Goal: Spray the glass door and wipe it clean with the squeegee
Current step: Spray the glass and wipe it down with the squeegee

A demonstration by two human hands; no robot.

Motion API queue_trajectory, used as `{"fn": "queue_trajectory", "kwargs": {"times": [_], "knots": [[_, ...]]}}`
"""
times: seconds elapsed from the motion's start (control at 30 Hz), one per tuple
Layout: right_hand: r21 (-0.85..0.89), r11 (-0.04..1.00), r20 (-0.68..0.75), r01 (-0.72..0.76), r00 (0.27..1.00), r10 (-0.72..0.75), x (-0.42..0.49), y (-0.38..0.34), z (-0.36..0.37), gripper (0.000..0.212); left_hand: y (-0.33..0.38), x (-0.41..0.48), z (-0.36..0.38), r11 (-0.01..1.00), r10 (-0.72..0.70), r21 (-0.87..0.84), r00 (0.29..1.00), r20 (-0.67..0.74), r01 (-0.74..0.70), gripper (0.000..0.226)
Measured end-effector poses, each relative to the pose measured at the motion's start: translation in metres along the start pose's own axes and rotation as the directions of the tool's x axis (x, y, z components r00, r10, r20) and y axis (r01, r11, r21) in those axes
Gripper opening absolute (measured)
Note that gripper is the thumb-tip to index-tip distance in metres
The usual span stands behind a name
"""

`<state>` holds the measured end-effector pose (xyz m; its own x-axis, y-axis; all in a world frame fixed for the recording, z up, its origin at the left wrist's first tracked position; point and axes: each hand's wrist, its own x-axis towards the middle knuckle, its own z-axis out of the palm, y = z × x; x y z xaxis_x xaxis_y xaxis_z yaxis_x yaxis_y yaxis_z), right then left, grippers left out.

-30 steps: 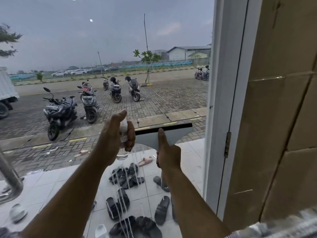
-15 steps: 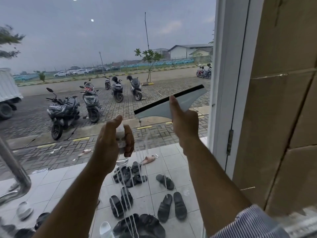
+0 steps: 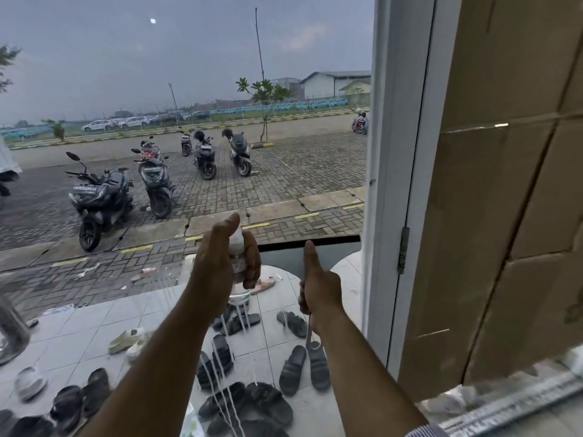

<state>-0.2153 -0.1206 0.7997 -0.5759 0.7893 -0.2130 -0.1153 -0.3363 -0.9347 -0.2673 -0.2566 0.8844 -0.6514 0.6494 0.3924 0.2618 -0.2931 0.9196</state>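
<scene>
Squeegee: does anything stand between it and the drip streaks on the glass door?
Yes, partly: the left hand gripping the spray bottle sits at the left end of the squeegee, just above the drip streaks. Straight below the blade, nothing visible blocks the glass door.

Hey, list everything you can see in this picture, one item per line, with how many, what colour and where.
glass door: one, clear, fills left and centre
drip streaks: several, white, on the glass below the bottle
door frame: one, white, right of the glass
cardboard boxes: several, brown, far right
scooters: about seven, mostly dark, parked outside
sandals: many, mostly black, on the tiled porch outside
spray bottle: one, clear with white top, centre
squeegee: one, grey with black blade, held level
left hand: grips the spray bottle
right hand: grips the squeegee handle, thumb up
</scene>
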Motion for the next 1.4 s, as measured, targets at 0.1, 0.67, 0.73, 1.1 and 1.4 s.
{"fn": "queue_trajectory", "kwargs": {"times": [0.1,0.67,0.73,1.1,1.4], "knots": [[0.019,1.0,-0.004,0.006,1.0,-0.006,-0.004,-0.004,-0.002,0.064,-0.001,-0.005,0.004,1.0,0.001,0.013,1.0,0.004,-0.001,0.057],[0.492,0.85,0.071,-0.19,0.981,0.178,-0.017,-0.032,0.037,0.063,0.002,-0.039,-0.051,0.999,-0.016,0.05,1.0,-0.022,0.017,0.06],[0.534,0.811,0.084,-0.239,0.969,0.23,-0.025,-0.019,0.046,0.062,0.004,-0.045,-0.066,0.999,-0.036,0.037,0.999,-0.014,0.037,0.059],[0.613,0.66,0.227,-0.434,0.897,0.379,-0.081,0.041,0.138,0.063,0.013,-0.075,-0.142,0.998,-0.04,0.055,0.999,0.026,0.038,0.06],[0.634,0.619,0.259,-0.464,0.881,0.396,-0.132,0.076,0.232,0.063,0.03,-0.115,-0.242,0.997,-0.024,0.076,0.999,-0.031,0.026,0.06]]}}
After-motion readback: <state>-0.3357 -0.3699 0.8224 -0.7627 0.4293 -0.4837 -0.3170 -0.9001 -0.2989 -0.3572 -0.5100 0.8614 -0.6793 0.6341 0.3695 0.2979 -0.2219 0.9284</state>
